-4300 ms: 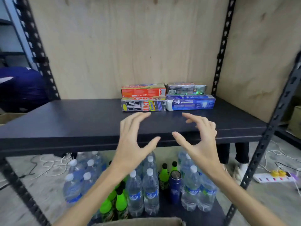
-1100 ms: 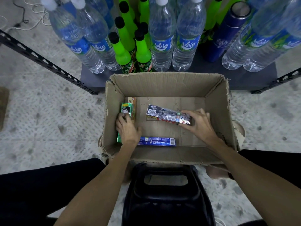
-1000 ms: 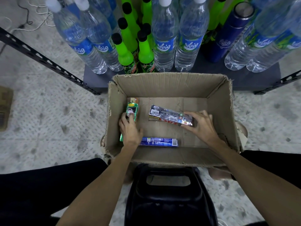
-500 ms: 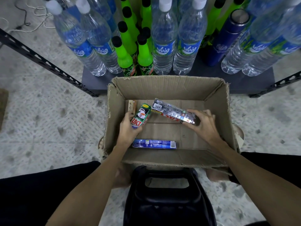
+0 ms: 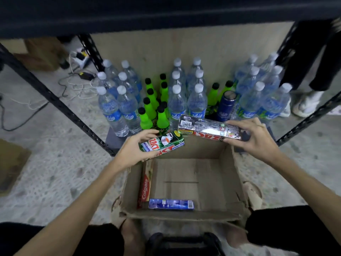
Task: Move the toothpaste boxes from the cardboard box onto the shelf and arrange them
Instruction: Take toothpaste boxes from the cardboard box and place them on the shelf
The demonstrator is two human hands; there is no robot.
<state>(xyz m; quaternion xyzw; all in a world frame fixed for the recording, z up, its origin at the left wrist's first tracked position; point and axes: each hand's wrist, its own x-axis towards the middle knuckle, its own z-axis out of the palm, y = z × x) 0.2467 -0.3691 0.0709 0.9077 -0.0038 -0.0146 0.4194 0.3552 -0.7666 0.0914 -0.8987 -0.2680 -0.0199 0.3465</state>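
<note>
Step in hand: we judge this the carry-up, with one toothpaste box in each hand lifted clear above the cardboard box (image 5: 184,215).
Left hand (image 5: 133,151): curled round the green Zact box (image 5: 162,143), at about 11 o'clock from the carton's middle.
Right hand (image 5: 255,137): clasping the silver Zact box (image 5: 208,128) by its right end, at about 1 o'clock.
Left in the carton: two, by our count: a red Colgate box (image 5: 145,187) along the 9 o'clock wall and a blue box (image 5: 171,204) at 6 o'clock.
Next move: we expect both must rise to the dark shelf (image 5: 166,12) at 12 o'clock and be set down flat.
Lower tier: roughly twenty water bottles (image 5: 177,106), about ten green bottles (image 5: 162,119), one blue flask (image 5: 226,106); some hide others.
</note>
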